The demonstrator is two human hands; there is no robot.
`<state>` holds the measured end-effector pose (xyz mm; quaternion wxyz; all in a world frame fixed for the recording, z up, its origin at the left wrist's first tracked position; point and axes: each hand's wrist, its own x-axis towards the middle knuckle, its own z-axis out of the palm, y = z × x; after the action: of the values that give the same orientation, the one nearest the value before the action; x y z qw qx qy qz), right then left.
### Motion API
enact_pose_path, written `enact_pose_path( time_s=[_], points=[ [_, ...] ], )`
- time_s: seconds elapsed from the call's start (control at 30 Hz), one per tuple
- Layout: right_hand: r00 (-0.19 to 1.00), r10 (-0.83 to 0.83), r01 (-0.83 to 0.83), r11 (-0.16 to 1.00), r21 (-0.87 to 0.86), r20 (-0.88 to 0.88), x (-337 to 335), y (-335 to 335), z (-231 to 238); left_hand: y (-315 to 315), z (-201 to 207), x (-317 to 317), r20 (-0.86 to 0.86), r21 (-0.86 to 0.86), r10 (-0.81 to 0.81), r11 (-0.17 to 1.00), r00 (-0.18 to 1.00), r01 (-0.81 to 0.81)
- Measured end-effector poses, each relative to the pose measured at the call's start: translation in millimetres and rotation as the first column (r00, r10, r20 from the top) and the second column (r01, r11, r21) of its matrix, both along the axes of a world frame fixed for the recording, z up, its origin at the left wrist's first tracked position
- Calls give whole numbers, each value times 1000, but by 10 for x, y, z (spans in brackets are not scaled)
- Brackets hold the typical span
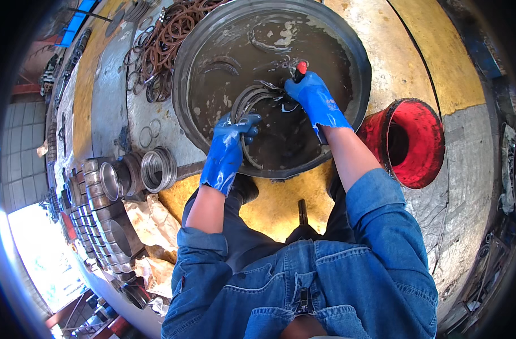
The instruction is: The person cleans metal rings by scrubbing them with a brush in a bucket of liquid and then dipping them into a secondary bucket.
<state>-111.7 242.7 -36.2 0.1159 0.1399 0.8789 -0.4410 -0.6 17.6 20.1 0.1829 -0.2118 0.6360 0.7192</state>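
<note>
In front of me a wide round metal tub holds murky brown liquid. My left hand, in a blue rubber glove, has its fingers wrapped round a few thin metal rings held together over the liquid. My right hand, also gloved in blue, grips a tool with a red-and-black handle. Its working end lies close to the rings' far edge, too blurred by wet glare to name. More curved ring edges show in the liquid towards the far side.
Brownish rings lie heaped beyond the tub's left side. Stacked silver rings and rows of metal cylinders stand at the left, near crumpled brown paper. A red bucket sits right of the tub.
</note>
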Motion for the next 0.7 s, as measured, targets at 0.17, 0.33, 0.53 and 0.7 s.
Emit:
enact_pose_path(
  time_s=[0.17,0.33,0.53,0.7],
  points=[
    [987,-154,159,978,-138,49,8,279,241,180,160,-94,76,142,-218,968,973,206],
    [963,-268,261,894,-364,30,87,604,305,358,-16,121,-167,217,-132,962,977,167],
    [982,-186,160,806,-570,11,38,556,188,69,-164,0,43,366,-16,931,999,-1],
    [971,196,-234,649,-723,-138,76,45,417,-253,-351,52,-83,-12,79,997,993,-81]
  ],
)
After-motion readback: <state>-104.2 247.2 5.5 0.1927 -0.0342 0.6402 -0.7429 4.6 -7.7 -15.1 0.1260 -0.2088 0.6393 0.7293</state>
